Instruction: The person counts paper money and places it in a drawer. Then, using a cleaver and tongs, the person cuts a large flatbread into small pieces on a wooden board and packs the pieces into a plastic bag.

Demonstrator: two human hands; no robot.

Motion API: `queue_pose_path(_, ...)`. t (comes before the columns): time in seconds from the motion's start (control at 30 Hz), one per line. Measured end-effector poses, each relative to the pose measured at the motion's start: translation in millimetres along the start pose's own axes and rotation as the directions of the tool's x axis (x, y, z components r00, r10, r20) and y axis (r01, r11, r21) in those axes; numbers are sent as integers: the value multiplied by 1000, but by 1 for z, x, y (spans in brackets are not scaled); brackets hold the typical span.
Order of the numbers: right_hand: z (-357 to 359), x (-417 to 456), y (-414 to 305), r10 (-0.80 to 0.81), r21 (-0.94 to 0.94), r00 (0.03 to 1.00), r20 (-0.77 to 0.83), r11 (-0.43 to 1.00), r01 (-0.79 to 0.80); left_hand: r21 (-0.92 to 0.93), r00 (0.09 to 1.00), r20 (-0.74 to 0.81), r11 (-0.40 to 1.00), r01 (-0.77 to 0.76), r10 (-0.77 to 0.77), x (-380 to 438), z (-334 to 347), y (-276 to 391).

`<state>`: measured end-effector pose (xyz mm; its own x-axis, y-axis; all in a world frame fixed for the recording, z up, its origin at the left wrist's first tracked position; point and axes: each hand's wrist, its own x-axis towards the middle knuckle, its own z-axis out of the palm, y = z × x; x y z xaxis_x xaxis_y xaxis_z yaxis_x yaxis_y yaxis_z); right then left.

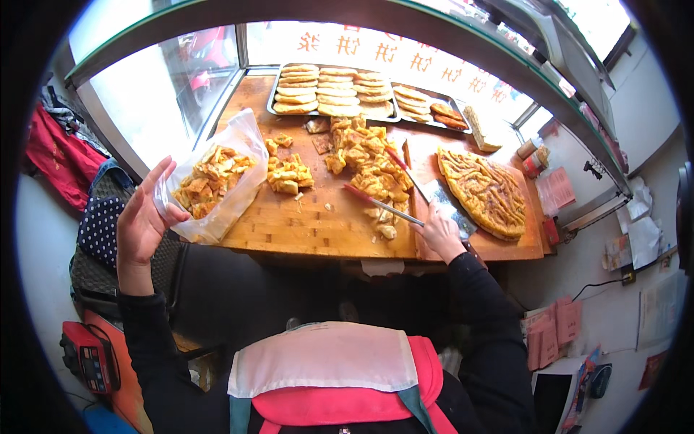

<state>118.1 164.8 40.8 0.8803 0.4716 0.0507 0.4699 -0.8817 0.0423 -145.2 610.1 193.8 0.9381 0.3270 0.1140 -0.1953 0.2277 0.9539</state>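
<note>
My left hand (145, 217) is at the near rim of a clear plastic bag (246, 157), thumb over the edge and fingers spread upward. Inside the bag lie cut flatbread pieces (209, 182). My right hand (440, 232) grips metal tongs with red tips (391, 210), whose arms are spread apart. The tips reach a large pile of cut flatbread (374, 154). Under the right hand and tongs, a broad cleaver blade (458, 211) lies on the cutting board (425, 157). A smaller heap of pieces (290, 173) sits between bag and pile.
A large folded-surface flatbread (485, 192) lies on the board's right. Behind, a tray of round flatbreads (397, 111) stands beside a smaller tray (461, 129). A glass shelf edge (347, 12) crosses above the wooden counter (260, 230). Jars (534, 160) stand at the right.
</note>
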Motion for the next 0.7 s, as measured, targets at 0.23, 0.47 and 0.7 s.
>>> queue_pose_path(0.23, -12, 36, -8, -96, 20, 993, 70, 995, 95, -26, 1000, -10, 999, 18, -18, -4, -6, 1)
queue_pose_path(0.47, -34, 51, 11, -129, -45, 988, 88, 990, 133, -64, 1000, -15, 998, 6, -7, -13, -2, -3)
queue_pose_path(0.7, -70, 68, 25, -179, 6, 967, 182, 983, 181, 3, 1000, -26, 1000, 12, -12, -9, -5, 0)
